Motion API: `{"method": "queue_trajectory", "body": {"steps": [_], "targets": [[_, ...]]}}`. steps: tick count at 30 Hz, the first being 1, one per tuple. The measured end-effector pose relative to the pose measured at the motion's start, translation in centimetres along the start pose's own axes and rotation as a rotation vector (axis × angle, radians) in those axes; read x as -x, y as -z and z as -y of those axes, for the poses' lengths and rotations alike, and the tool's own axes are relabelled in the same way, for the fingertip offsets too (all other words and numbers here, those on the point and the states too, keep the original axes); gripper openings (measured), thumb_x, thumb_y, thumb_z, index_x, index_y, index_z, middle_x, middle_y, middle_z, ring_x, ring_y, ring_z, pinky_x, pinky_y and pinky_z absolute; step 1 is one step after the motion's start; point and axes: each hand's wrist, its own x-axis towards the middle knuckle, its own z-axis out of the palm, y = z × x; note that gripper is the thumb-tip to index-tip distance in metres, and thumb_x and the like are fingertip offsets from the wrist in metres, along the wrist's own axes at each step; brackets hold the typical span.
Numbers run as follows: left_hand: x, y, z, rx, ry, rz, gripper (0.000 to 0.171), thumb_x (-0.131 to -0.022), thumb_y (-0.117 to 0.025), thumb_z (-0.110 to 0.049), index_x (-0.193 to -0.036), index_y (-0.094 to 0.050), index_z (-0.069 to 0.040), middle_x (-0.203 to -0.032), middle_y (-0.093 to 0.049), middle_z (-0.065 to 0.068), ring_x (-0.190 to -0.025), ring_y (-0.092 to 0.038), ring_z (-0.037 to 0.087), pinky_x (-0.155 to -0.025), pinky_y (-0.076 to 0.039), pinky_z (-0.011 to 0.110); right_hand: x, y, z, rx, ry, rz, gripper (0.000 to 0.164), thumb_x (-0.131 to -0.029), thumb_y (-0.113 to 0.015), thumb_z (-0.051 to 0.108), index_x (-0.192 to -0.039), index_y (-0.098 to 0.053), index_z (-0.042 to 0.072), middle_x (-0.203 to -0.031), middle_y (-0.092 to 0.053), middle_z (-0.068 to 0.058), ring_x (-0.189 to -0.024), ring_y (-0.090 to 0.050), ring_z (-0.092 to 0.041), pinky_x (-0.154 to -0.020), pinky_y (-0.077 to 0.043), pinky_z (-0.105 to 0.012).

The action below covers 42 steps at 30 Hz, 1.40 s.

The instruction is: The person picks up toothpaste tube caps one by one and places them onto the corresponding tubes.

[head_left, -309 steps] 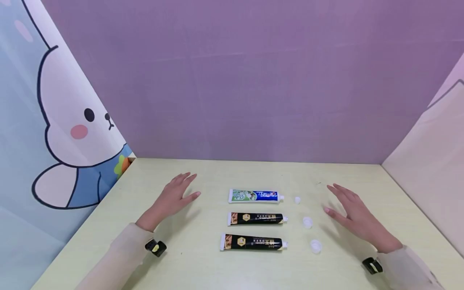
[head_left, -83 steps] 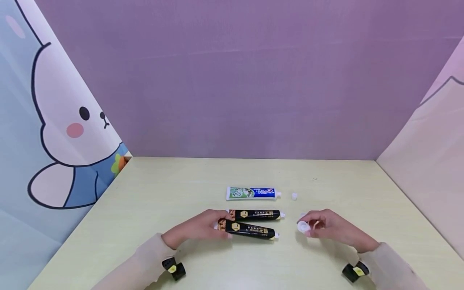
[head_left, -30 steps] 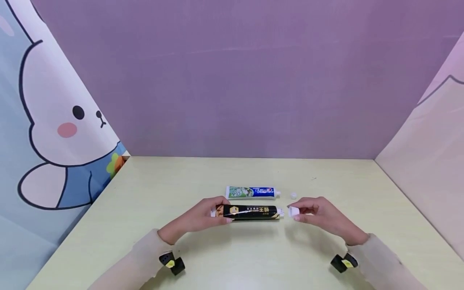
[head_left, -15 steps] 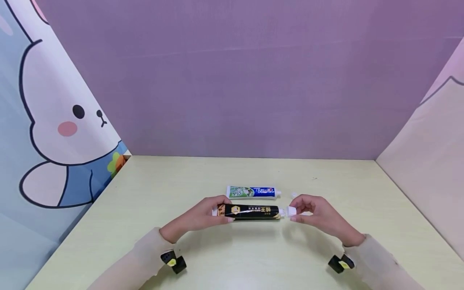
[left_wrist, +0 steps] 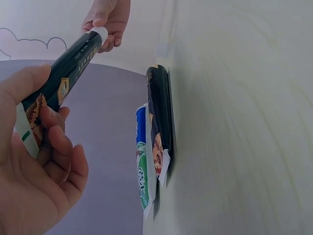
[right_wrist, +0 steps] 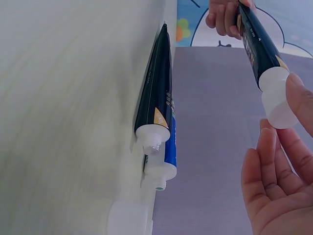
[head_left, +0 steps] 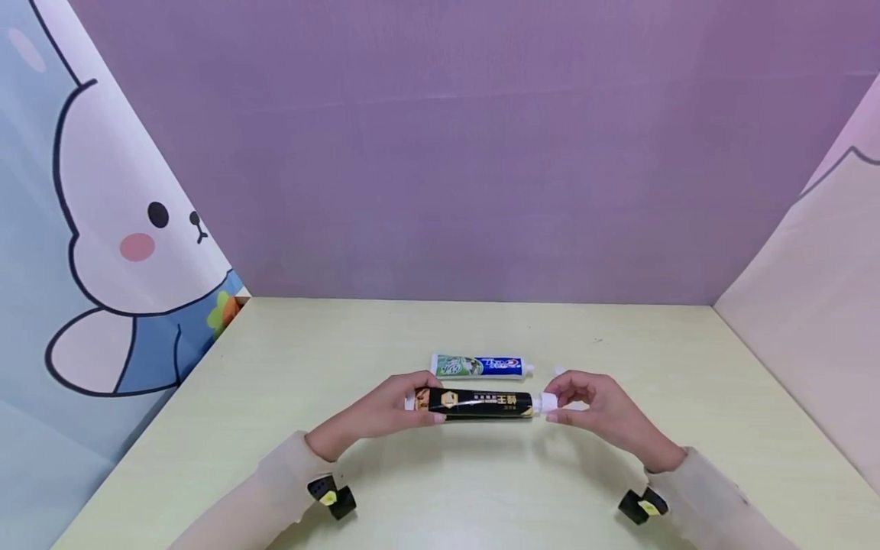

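Observation:
Above the table, my left hand (head_left: 385,410) grips the crimped end of a black toothpaste tube (head_left: 481,402). A white cap (head_left: 548,403) covers its nozzle, and my right hand (head_left: 596,410) pinches this cap between thumb and fingers. Below, a second black toothpaste tube (right_wrist: 156,88) lies on the table with its nozzle bare; in the head view the held tube hides it. A blue and green toothpaste tube (head_left: 479,367), also uncapped, lies behind it.
Beside my right fingertips, a small white cap (head_left: 559,370) is partly hidden. A white cap (right_wrist: 128,218) also shows low in the right wrist view. The pale wooden table (head_left: 330,328) ends at a purple backdrop (head_left: 440,153), with printed cloth at both sides.
The front black tube was lifted from the table by my left hand and the cap picked up by my right. In the last second the cap moved left onto the nozzle.

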Motion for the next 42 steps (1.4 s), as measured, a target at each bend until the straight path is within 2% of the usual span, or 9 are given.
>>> {"method": "queue_trajectory", "body": {"steps": [5, 12, 17, 22, 31, 36, 42], "targets": [[-0.1, -0.2, 0.2, 0.012, -0.010, 0.004, 0.027, -0.088, -0.068, -0.019, -0.111, -0.057, -0.010, -0.112, -0.059, 0.010, -0.087, -0.055, 0.015, -0.068, -0.051, 0.025, 0.0, -0.2, 0.0, -0.024, 0.011, 0.016, 0.025, -0.077, -0.077, 0.012, -0.098, -0.065, 0.003, -0.087, -0.065, -0.003, -0.076, -0.060, -0.010, -0.071, -0.051, -0.026], [-0.3, -0.3, 0.3, 0.011, -0.017, 0.002, 0.025, -0.088, -0.068, -0.018, -0.109, -0.057, -0.010, -0.110, -0.059, 0.010, -0.087, -0.055, 0.015, -0.068, -0.051, 0.025, -0.2, -0.5, 0.0, -0.007, 0.017, -0.003, 0.025, -0.077, -0.077, 0.012, -0.097, -0.066, 0.005, -0.086, -0.065, 0.000, -0.077, -0.060, -0.008, -0.072, -0.050, -0.026], [-0.8, -0.4, 0.4, 0.017, -0.005, 0.000, 0.026, -0.087, -0.068, -0.019, -0.110, -0.057, -0.011, -0.110, -0.059, 0.009, -0.088, -0.055, 0.015, -0.069, -0.051, 0.026, -0.5, -0.3, -0.7, -0.020, 0.044, -0.003, 0.025, -0.076, -0.078, 0.012, -0.097, -0.066, 0.005, -0.087, -0.065, 0.000, -0.077, -0.060, -0.009, -0.073, -0.051, -0.028], [-1.2, -0.6, 0.4, 0.007, -0.008, -0.006, 0.027, -0.087, -0.068, -0.019, -0.110, -0.057, -0.011, -0.110, -0.059, 0.008, -0.088, -0.054, 0.015, -0.069, -0.051, 0.025, -0.7, 0.0, -1.3, -0.007, 0.053, 0.002, 0.024, -0.076, -0.078, 0.012, -0.096, -0.066, 0.005, -0.085, -0.065, 0.001, -0.076, -0.060, -0.008, -0.073, -0.050, -0.025], [-1.6, -1.0, 0.8, -0.006, -0.007, -0.016, 0.028, -0.087, -0.069, -0.019, -0.111, -0.057, -0.011, -0.110, -0.060, 0.008, -0.088, -0.054, 0.015, -0.069, -0.051, 0.025, -0.8, 0.2, -2.1, 0.018, -0.006, 0.024, 0.020, -0.080, -0.074, 0.015, -0.095, -0.068, 0.002, -0.078, -0.064, 0.002, -0.071, -0.056, -0.006, -0.065, -0.048, -0.024], [-1.5, -1.0, 0.9, -0.010, -0.022, -0.017, 0.028, -0.087, -0.069, -0.018, -0.111, -0.056, -0.011, -0.109, -0.060, 0.009, -0.085, -0.055, 0.014, -0.067, -0.052, 0.026, -0.8, 0.3, -2.2, -0.001, -0.043, 0.044, 0.018, -0.083, -0.072, 0.015, -0.094, -0.069, 0.000, -0.078, -0.065, 0.001, -0.071, -0.058, -0.005, -0.065, -0.050, -0.024], [-1.4, -0.9, 0.9, -0.004, -0.036, -0.026, 0.029, -0.087, -0.068, -0.015, -0.112, -0.055, -0.010, -0.109, -0.060, 0.010, -0.083, -0.055, 0.013, -0.065, -0.052, 0.025, -0.9, 0.4, -2.0, -0.027, -0.050, 0.056, 0.017, -0.086, -0.069, 0.013, -0.094, -0.069, -0.001, -0.081, -0.067, -0.002, -0.072, -0.058, -0.005, -0.066, -0.051, -0.023]]}}
